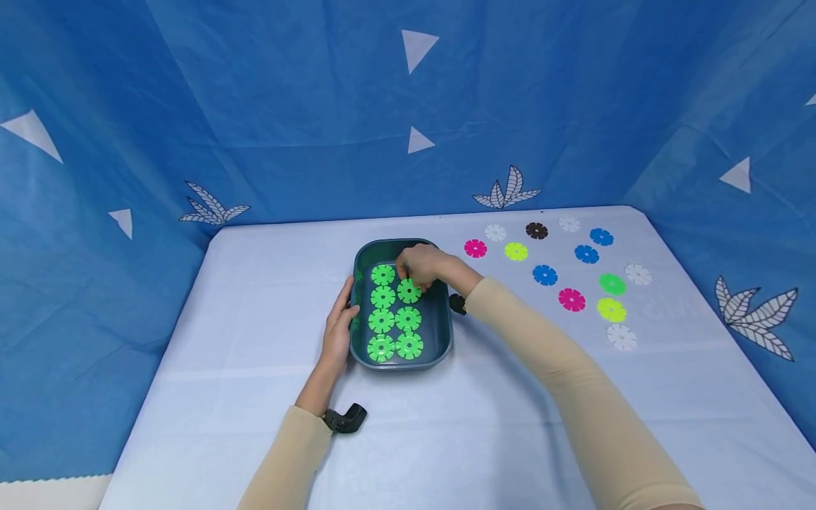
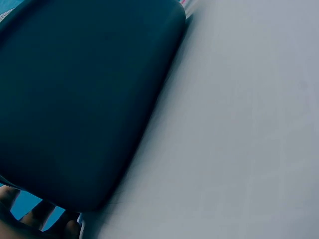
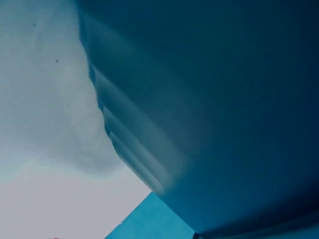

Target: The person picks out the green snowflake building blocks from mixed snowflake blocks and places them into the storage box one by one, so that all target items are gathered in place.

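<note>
A dark teal plastic tray [image 1: 437, 329] stands on the white tabletop, holding several green snowflake discs [image 1: 382, 321] laid flat in two columns. My left hand [image 1: 336, 334] grips its left side, thumb over the rim and fingers along the outer wall. The left wrist view shows the tray's outside [image 2: 89, 94] with fingers [image 2: 40, 215] at its edge. Reaching in from the right, my right hand [image 1: 423, 263] pinches a green snowflake disc [image 1: 409, 291] at the upper end of the right column. The right wrist view shows a dark teal surface, with this hand hidden.
Right of the tray lie scattered loose snowflake discs: pink [image 1: 571, 299], blue [image 1: 545, 275], yellow [image 1: 611, 309], white [image 1: 621, 336], brown [image 1: 537, 231] and one green [image 1: 612, 284]. A blue cloth backdrop [image 1: 287, 106] rises behind the tabletop [image 1: 255, 297].
</note>
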Motion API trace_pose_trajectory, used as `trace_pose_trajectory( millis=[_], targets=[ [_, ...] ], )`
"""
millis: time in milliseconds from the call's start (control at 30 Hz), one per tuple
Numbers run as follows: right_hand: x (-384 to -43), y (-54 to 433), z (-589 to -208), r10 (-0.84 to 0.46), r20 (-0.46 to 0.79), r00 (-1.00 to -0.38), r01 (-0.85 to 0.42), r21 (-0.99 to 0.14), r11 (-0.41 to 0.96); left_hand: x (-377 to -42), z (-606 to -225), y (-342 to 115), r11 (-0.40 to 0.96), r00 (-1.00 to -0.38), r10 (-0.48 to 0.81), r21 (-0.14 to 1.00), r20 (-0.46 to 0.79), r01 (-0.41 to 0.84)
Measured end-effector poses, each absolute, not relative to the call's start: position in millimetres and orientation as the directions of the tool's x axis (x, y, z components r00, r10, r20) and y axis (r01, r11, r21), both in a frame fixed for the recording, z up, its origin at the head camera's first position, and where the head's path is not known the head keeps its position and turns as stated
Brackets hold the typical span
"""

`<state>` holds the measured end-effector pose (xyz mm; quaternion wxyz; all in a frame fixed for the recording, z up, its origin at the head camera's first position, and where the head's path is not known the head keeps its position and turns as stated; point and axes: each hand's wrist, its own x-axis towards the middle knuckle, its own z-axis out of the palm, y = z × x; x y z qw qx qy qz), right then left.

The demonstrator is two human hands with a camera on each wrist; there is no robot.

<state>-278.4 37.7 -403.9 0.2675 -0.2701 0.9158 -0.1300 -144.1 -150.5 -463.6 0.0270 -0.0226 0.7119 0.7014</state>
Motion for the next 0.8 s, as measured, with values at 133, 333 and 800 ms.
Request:
trace_pose_trajectory(
  millis=[133,333,800],
  targets=[
    [-279.5,35.7,-405.5,-0.571,-0.431,-0.698,-0.433,-0.381,0.817,-149.4,-478.5,-153.0,0.016,-0.998,-0.006,0.998,-0.056,-0.056],
    [-280.6,33.8,-408.7,-0.561,-0.458,-0.689,-0.424,-0.373,0.825,-149.5,-481.8,-151.9,0.027,-0.999,-0.006,0.999,-0.033,-0.033],
    [-279.1,31.1,-411.0,-0.538,-0.464,-0.704,-0.423,-0.335,0.842,-149.4,-483.5,-153.0,0.022,-0.999,-0.011,0.999,-0.035,-0.035]
  ],
)
